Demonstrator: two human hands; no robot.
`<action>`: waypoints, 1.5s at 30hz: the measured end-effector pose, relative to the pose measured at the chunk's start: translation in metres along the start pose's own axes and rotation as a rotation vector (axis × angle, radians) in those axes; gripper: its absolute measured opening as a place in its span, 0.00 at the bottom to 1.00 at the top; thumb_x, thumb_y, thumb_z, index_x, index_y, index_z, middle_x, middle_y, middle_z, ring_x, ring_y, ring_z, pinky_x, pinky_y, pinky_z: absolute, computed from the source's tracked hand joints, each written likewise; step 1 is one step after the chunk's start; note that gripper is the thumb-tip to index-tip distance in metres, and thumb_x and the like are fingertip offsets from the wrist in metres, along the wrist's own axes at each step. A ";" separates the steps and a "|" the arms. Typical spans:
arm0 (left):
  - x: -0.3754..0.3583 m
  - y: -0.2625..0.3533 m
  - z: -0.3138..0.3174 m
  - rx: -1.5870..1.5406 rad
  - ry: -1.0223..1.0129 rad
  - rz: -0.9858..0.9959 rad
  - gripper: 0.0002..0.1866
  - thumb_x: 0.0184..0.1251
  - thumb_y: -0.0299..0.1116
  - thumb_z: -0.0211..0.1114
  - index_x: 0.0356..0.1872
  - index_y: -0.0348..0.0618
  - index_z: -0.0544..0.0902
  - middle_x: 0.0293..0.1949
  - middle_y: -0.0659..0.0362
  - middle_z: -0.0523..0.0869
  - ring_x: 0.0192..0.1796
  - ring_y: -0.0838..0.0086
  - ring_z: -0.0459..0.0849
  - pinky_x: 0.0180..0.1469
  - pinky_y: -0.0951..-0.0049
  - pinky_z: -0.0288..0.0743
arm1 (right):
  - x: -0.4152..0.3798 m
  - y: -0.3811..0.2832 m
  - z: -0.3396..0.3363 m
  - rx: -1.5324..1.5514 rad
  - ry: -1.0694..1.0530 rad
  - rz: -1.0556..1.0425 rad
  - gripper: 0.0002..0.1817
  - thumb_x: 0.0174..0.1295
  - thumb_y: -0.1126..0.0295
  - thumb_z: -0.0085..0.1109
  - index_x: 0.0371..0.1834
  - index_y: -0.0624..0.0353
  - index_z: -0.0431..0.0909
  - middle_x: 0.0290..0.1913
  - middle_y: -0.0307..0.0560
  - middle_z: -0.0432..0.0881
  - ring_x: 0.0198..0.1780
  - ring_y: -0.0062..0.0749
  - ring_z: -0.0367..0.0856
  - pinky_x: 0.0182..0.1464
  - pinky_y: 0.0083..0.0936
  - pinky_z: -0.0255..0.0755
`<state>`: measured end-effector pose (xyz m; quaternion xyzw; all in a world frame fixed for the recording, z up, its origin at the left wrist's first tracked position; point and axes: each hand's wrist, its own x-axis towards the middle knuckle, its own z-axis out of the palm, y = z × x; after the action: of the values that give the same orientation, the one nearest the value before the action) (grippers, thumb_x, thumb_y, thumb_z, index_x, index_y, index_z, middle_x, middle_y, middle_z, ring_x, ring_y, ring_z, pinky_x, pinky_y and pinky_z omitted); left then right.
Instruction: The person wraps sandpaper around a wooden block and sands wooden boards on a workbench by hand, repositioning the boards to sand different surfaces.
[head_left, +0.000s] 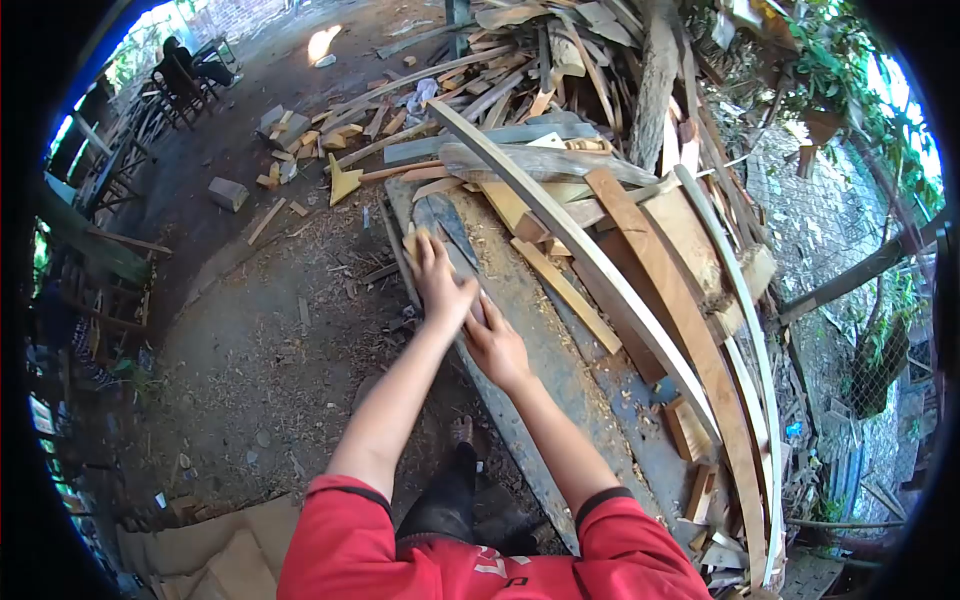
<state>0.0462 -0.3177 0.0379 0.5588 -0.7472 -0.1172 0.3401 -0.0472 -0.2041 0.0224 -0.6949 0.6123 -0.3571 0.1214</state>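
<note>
My left hand [440, 290] is stretched forward over the near edge of the workbench [540, 400]. Its fingers close over a small yellowish-brown block [411, 246], mostly covered by the hand. Just behind and to the right, my right hand [500, 350] grips a flat grey-brown piece of wood [477, 306] lying along the bench edge; the underside of that grip is hidden. Beyond my hands, a dark grey board [437, 215] lies on the bench.
Long curved wooden strips [590, 250] and a brown plank [680, 300] lean across the bench's right side. Behind is a heap of scrap lumber [500, 90]. Offcuts [229, 193] lie on the dirt floor, and a person [178, 60] sits far back left.
</note>
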 end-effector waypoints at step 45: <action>-0.323 0.131 0.029 -0.197 -0.437 -0.074 0.50 0.42 0.36 0.70 0.67 0.29 0.52 0.70 0.36 0.43 0.70 0.31 0.40 0.68 0.40 0.42 | -0.339 -0.014 -0.100 -0.008 -0.162 0.369 0.32 0.50 0.62 0.68 0.61 0.53 0.70 0.62 0.61 0.69 0.54 0.53 0.76 0.51 0.37 0.75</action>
<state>-0.0249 0.0173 -0.0321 0.5111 -0.7671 -0.3201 0.2189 -0.0993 0.1431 -0.0156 -0.5979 0.7187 -0.2694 0.2310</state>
